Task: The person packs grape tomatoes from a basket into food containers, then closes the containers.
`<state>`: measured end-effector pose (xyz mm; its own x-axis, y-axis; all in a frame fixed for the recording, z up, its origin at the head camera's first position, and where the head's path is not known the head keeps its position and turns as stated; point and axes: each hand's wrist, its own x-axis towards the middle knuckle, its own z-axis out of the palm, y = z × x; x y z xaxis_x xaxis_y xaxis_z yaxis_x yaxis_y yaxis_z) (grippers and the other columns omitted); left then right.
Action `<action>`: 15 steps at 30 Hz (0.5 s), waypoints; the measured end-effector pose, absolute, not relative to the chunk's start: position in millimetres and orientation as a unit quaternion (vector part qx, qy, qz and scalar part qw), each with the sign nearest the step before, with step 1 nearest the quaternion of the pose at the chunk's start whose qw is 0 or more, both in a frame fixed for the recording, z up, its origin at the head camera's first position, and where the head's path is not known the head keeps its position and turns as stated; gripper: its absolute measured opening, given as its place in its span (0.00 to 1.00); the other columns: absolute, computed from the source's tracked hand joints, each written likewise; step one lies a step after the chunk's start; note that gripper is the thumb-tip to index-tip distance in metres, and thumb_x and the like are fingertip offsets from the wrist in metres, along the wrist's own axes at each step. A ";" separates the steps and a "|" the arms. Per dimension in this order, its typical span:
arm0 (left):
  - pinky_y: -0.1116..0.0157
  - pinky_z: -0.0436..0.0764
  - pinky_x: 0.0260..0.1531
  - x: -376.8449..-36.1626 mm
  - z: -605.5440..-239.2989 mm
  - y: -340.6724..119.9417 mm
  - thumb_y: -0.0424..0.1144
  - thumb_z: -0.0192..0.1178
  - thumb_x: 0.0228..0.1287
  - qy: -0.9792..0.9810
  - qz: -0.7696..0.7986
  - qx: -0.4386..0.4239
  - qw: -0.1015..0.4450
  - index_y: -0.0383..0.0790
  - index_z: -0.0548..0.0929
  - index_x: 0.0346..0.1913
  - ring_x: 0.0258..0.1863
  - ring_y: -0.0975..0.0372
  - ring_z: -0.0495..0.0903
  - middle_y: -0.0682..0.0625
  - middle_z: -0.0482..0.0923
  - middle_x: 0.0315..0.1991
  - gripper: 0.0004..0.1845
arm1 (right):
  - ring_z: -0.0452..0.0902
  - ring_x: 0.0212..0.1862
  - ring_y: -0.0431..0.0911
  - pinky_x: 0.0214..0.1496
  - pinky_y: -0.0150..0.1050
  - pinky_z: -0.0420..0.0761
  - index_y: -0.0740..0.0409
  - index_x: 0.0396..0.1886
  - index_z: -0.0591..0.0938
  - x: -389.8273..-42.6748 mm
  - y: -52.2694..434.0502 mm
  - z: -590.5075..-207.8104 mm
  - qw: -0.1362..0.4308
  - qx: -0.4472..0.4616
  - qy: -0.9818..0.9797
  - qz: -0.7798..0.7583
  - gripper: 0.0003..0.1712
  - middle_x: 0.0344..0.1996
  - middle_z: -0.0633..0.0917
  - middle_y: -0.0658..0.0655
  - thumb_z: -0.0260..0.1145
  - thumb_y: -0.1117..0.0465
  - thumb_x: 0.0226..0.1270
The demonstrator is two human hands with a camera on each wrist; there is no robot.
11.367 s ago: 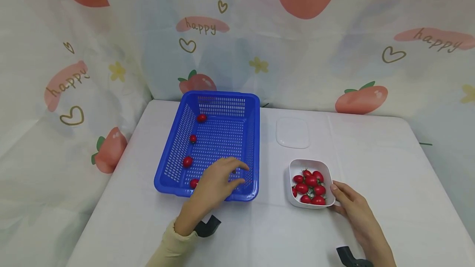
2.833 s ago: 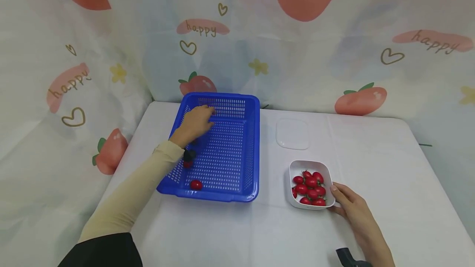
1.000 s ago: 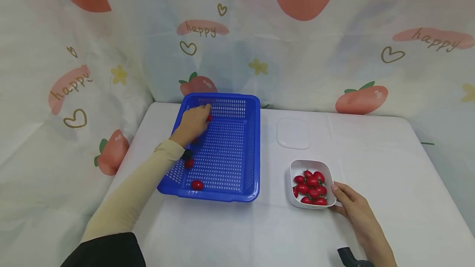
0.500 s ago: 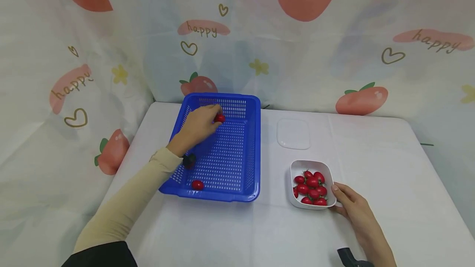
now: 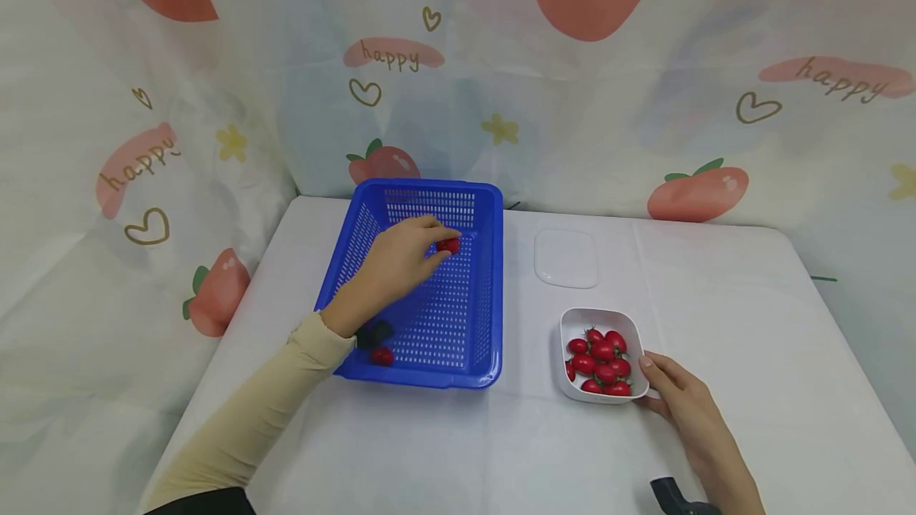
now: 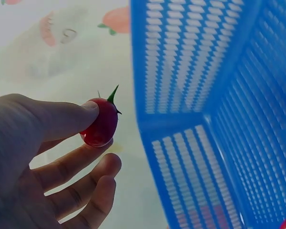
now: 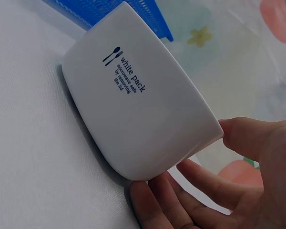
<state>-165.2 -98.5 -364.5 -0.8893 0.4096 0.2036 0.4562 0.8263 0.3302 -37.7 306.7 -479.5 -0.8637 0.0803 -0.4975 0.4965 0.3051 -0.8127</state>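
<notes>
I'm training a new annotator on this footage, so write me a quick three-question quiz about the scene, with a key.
1. Which hand pinches a tomato between thumb and fingers?
2. True or false: the flat lid lies on the table, apart from the white container.
3. Fill the gap: in the right wrist view, the largest print on the white container reads "white ____".

Key:
1. The left hand.
2. True.
3. pack.

Yellow flowers [image 5: 500, 129], hearts [image 5: 362, 104] and red fruit [image 5: 697, 195] dot the pale curtain [image 5: 587, 102] far and left of the white worktop [image 5: 730, 292].
</notes>
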 end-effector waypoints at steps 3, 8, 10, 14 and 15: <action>0.62 0.89 0.47 -155.3 -361.3 -93.2 0.41 0.71 0.69 -0.949 -0.200 -0.234 0.065 0.49 0.87 0.62 0.50 0.58 0.87 0.49 0.87 0.53 0.19 | 0.72 0.44 0.15 0.51 0.23 0.83 0.64 0.82 0.57 -38.5 306.8 -480.1 0.188 0.183 0.787 -0.558 0.47 0.81 0.59 0.68 0.52 0.35 0.81; 0.66 0.88 0.43 -141.2 -358.4 -83.2 0.40 0.71 0.69 -0.941 -0.217 -0.251 0.074 0.51 0.86 0.63 0.50 0.58 0.86 0.50 0.86 0.54 0.21 | 0.71 0.44 0.15 0.51 0.23 0.83 0.64 0.82 0.57 -38.9 306.2 -480.5 0.189 0.185 0.788 -0.557 0.47 0.81 0.58 0.68 0.52 0.36 0.81; 0.67 0.87 0.44 -136.0 -357.7 -78.3 0.41 0.71 0.69 -0.936 -0.228 -0.256 0.077 0.51 0.86 0.63 0.51 0.59 0.86 0.50 0.86 0.54 0.21 | 0.72 0.44 0.15 0.50 0.23 0.83 0.65 0.82 0.57 -38.8 305.9 -480.3 0.187 0.186 0.788 -0.557 0.47 0.81 0.58 0.68 0.53 0.36 0.81; 0.68 0.87 0.44 -125.3 -356.4 -67.2 0.41 0.71 0.69 -0.926 -0.263 -0.260 0.079 0.51 0.87 0.62 0.50 0.60 0.86 0.51 0.86 0.53 0.20 | 0.72 0.44 0.16 0.50 0.23 0.84 0.66 0.82 0.57 -38.0 305.6 -480.5 0.180 0.182 0.791 -0.555 0.46 0.81 0.59 0.69 0.53 0.37 0.81; 0.68 0.87 0.44 -122.7 -356.0 -64.5 0.40 0.71 0.68 -0.923 -0.272 -0.260 0.077 0.51 0.87 0.62 0.49 0.60 0.85 0.51 0.86 0.53 0.20 | 0.72 0.44 0.16 0.50 0.23 0.84 0.66 0.82 0.57 -37.9 305.6 -480.5 0.181 0.182 0.791 -0.555 0.46 0.81 0.59 0.69 0.53 0.37 0.81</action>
<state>-122.7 -64.5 -356.0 -0.8531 0.4379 0.2839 0.5218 0.7166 0.4627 -37.9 305.6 -480.5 -0.8682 0.0880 -0.4884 0.4892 0.3175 -0.8123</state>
